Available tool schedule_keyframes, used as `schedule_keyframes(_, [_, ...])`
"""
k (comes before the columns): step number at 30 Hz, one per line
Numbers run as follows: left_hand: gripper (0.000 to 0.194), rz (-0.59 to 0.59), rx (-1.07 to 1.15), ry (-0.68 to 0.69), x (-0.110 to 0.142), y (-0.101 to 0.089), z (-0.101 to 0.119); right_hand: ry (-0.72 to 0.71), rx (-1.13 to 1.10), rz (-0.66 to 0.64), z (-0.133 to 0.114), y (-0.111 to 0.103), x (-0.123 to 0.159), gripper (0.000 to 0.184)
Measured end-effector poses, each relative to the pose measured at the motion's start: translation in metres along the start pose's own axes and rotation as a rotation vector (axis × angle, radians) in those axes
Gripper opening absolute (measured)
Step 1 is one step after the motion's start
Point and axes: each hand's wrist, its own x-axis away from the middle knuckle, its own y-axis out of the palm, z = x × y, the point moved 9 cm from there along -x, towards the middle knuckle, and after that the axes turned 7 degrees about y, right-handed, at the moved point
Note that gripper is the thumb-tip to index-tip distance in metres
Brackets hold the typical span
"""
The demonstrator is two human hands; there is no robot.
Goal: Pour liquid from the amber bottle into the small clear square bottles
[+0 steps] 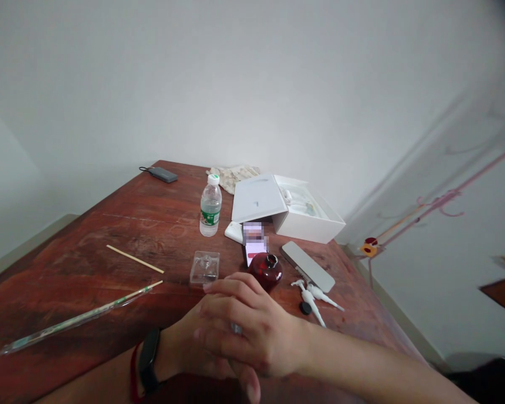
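My right hand (263, 328) lies across my left hand (187, 339), both at the front of the table. Their fingers are closed together; a small shiny bit shows between them, and whatever they hold is mostly hidden. A black wristband is on my left wrist. Just beyond the knuckles stands a dark red glass bottle (267, 272) with an uncovered neck, partly hidden by my right hand. A clear square plastic box (205, 268) sits left of it. To the right are white pump-like pieces (313, 300) and a small black cap (305, 308).
A water bottle (210, 207) stands mid-table. Behind the red bottle lie a lit phone (255, 247) and a white item (234, 231). An opened white box (307, 224), silver case (307, 265), bare stick (134, 258), wrapped chopsticks (79, 317), grey device (162, 174) and cloth (231, 178) surround them.
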Motion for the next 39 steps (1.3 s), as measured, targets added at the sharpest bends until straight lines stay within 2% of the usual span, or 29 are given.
schedule_keyframes(2, [0.029,-0.059,0.01,0.007,-0.007,0.001,0.006,0.059,0.009,0.09,0.006,-0.008,-0.004,0.028])
schedule_keyframes(3, [0.044,-0.053,0.022,0.023,-0.01,-0.002,0.009,0.102,0.016,0.136,0.01,-0.013,-0.004,0.029])
schedule_keyframes(5, [0.078,-0.007,0.031,0.075,-0.015,-0.007,0.015,0.153,0.021,0.154,0.015,-0.017,0.0,0.043])
schedule_keyframes(7, [0.095,0.029,0.007,0.102,-0.016,-0.009,0.016,0.169,0.029,0.154,0.016,-0.021,0.01,0.047])
schedule_keyframes(9, [0.097,0.064,-0.025,0.088,-0.015,-0.01,0.013,0.168,0.068,0.14,0.015,-0.025,0.026,0.019])
schedule_keyframes(10, [0.094,0.085,-0.035,0.071,-0.014,-0.011,0.011,0.18,0.079,0.142,0.017,-0.027,0.036,0.015])
schedule_keyframes(13, [0.086,0.143,-0.03,0.008,-0.011,-0.015,0.004,0.234,0.054,0.184,0.025,-0.038,0.066,0.02])
schedule_keyframes(16, [0.081,0.14,0.0,-0.084,-0.007,-0.013,-0.005,0.302,0.057,0.273,0.037,-0.047,0.095,0.022])
schedule_keyframes(18, [0.087,0.12,0.039,-0.14,-0.003,-0.009,-0.011,0.417,0.077,0.307,0.051,-0.047,0.113,0.021])
schedule_keyframes(20, [0.102,0.105,0.093,-0.198,0.002,-0.004,-0.019,0.552,0.051,0.328,0.066,-0.045,0.128,0.014])
schedule_keyframes(22, [0.112,0.089,0.137,-0.253,0.008,0.001,-0.025,0.665,-0.054,0.233,0.079,-0.032,0.137,0.015])
schedule_keyframes(26, [0.112,0.041,0.176,-0.328,0.015,0.008,-0.034,0.775,-0.33,-0.083,0.087,-0.002,0.143,0.053])
schedule_keyframes(29, [0.108,0.005,0.192,-0.351,0.016,0.011,-0.038,0.86,-0.406,-0.235,0.088,0.009,0.151,0.07])
schedule_keyframes(33, [0.124,-0.014,0.162,-0.335,0.016,0.012,-0.038,0.936,-0.42,-0.324,0.089,0.015,0.156,0.079])
schedule_keyframes(37, [0.148,-0.053,0.079,-0.277,0.014,0.014,-0.033,0.972,-0.453,-0.332,0.089,0.017,0.152,0.077])
schedule_keyframes(39, [0.153,-0.092,-0.005,-0.217,0.011,0.016,-0.026,0.976,-0.461,-0.339,0.089,0.018,0.151,0.078])
